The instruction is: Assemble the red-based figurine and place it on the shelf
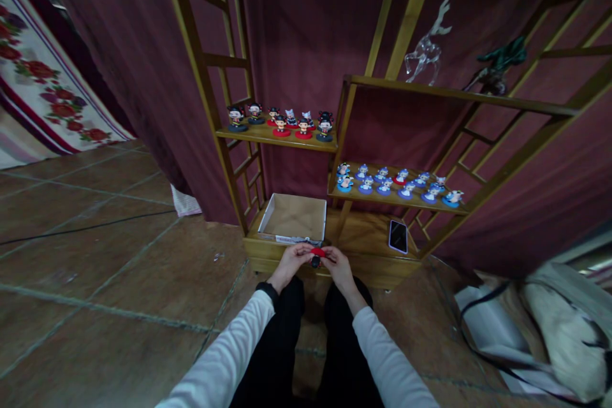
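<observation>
Between my two hands is a small figurine with a black head and a red round base, its base turned up toward me. My left hand pinches the left side of the base, and my right hand pinches the right side. Just beyond my fingers stands a shallow open cardboard box on the lowest board. Similar figurines on red and dark bases stand on the left shelf. More figurines on blue and purple bases line the lower right shelf.
A phone lies on the lowest board at right. On the upper right shelf are a clear deer ornament and a dark green ornament. Bags sit on the floor at right; a cable crosses the tiles at left.
</observation>
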`<state>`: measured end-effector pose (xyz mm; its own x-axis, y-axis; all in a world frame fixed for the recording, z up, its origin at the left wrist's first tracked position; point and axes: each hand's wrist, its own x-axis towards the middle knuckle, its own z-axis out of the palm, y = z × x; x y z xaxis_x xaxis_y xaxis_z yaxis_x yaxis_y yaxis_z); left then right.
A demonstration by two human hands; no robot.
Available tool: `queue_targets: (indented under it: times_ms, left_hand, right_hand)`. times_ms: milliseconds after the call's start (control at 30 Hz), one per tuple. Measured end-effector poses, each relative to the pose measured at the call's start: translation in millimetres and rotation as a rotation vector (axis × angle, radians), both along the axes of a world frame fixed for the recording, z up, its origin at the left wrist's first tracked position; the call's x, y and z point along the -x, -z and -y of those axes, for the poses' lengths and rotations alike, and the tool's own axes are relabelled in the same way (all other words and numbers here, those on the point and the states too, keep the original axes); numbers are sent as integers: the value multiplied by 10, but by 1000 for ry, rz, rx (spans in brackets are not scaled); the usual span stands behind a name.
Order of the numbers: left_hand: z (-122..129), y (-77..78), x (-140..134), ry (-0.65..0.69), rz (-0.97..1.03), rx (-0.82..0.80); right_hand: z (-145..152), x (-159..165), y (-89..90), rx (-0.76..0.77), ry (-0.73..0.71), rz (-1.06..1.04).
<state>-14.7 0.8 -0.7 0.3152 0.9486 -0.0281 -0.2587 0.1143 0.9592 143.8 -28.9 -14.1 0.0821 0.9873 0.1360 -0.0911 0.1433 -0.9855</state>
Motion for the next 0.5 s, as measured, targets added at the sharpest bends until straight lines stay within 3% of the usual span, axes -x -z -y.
queue_targets:
  times_ms: [200, 500]
  left_hand:
    - [-7, 7, -3, 3, -15, 24]
    - [-39, 28, -8, 29, -52, 180]
  right_hand:
    - [-13, 8, 11, 39, -29, -52]
    - [-24, 3, -13, 352, -111, -216]
